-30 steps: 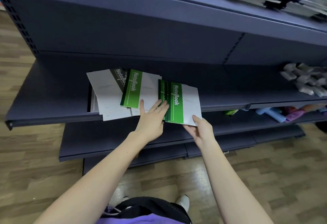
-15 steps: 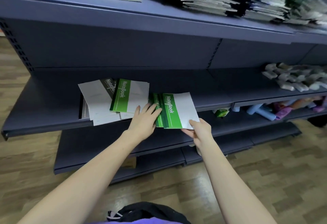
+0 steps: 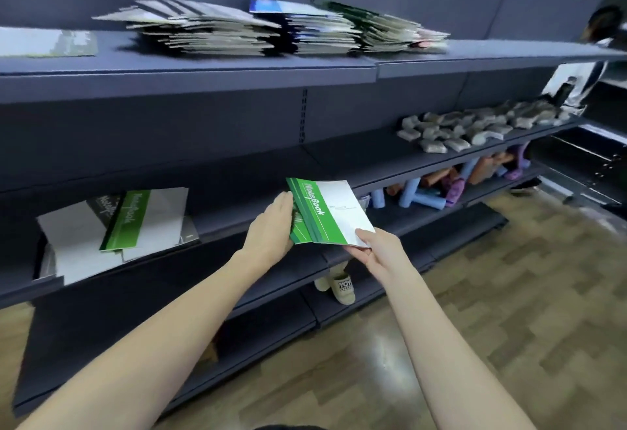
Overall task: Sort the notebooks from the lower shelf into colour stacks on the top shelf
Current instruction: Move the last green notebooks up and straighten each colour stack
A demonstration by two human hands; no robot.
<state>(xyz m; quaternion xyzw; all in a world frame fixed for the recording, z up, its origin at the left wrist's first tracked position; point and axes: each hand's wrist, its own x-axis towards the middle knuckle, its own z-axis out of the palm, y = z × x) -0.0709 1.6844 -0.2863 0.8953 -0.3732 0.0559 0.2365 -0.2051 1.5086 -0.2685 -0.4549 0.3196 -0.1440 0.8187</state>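
Observation:
A small bundle of green-and-white notebooks is lifted just off the lower shelf. My right hand pinches its near right corner. My left hand presses flat against its left edge with straight fingers. More notebooks, green, grey and white, lie fanned out at the left of the lower shelf. The top shelf carries a grey stack, a blue stack, a green stack and one single notebook at far left.
Grey packets cover the right part of the lower shelf. Coloured bottles and tubes lie on the shelf below. A beige slipper sits under the shelves. A person stands at far right. Wood-pattern floor lies to the right.
Both hands have lifted the green bundle off the lower shelf and moved it right, away from the fanned pile. My view has tilted up, showing the top shelf stacks.

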